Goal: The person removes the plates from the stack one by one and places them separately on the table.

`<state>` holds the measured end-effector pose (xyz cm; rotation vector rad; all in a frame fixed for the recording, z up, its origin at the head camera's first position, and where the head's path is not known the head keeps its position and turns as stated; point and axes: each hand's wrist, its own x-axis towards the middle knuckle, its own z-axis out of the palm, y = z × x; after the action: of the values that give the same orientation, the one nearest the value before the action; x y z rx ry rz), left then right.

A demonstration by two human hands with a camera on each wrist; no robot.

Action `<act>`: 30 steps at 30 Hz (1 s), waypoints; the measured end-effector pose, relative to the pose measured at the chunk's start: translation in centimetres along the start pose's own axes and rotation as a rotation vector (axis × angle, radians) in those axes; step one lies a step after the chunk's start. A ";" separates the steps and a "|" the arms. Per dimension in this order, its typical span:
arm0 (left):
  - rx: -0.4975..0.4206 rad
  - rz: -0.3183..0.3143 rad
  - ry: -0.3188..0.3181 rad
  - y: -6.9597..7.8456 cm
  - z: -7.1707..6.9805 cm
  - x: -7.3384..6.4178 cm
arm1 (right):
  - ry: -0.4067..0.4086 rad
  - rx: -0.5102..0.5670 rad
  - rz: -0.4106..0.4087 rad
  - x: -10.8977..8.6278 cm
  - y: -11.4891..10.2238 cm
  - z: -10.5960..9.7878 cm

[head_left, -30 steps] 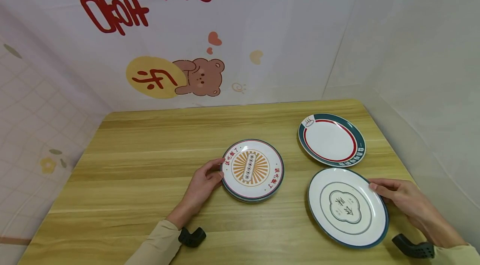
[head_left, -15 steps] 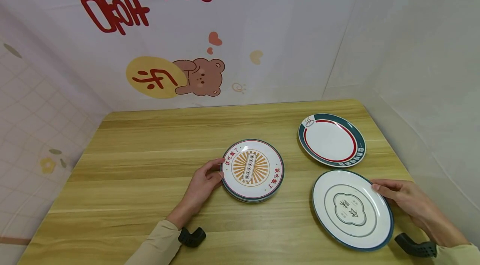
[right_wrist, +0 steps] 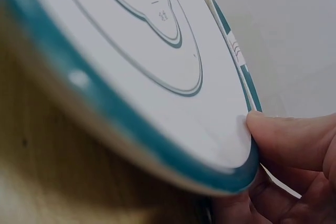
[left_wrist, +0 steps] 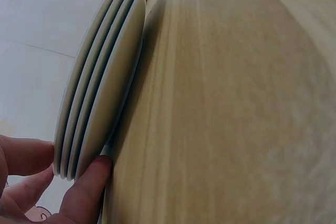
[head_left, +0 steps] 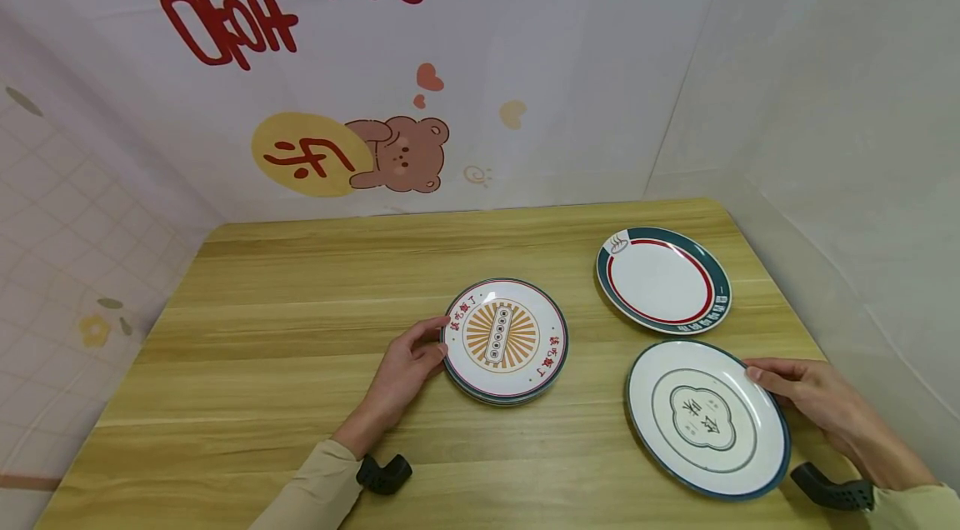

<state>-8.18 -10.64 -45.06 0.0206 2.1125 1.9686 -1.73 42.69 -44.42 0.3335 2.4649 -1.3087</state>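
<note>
In the head view, a stack of small round plates with a sunburst print sits mid-table. My left hand grips its left rim. The left wrist view shows several stacked plate rims, with one finger at the top rim and another low by the tabletop. On the right, my right hand pinches a larger white plate with a blue rim and a flower-shaped emblem. Its thumb lies on the upper face of the rim and the other fingers are underneath, partly hidden. This plate is tilted.
Behind the held plate lies another plate with a dark green rim and a red ring, near the table's back right corner. The wooden table meets a printed cloth backdrop behind and a pale wall at right.
My right hand has shifted slightly right and toward me with the blue-rimmed plate, which has turned a little. The left hand and the stack stay where they were.
</note>
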 end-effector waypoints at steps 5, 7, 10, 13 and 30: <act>-0.007 -0.003 0.001 0.0 0.0 -0.1 | 0.001 -0.007 0.004 0.0 0.1 0.0; -0.010 -0.005 0.001 0.0 0.0 -0.1 | 0.003 -0.016 0.004 0.0 0.1 0.1; -0.008 -0.006 0.003 -0.1 0.0 -0.1 | 0.011 -0.038 0.001 0.1 0.1 0.1; -0.006 -0.007 0.004 -0.2 0.0 -0.1 | 0.026 -0.080 -0.015 0.0 0.0 0.3; 0.040 -0.017 0.014 -0.1 0.0 0.1 | 0.105 -0.130 -0.045 -0.3 -1.4 0.3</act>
<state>-8.24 -10.64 -45.17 -0.0029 2.1531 1.9227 -1.86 41.66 -43.41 0.3242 2.6448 -1.1678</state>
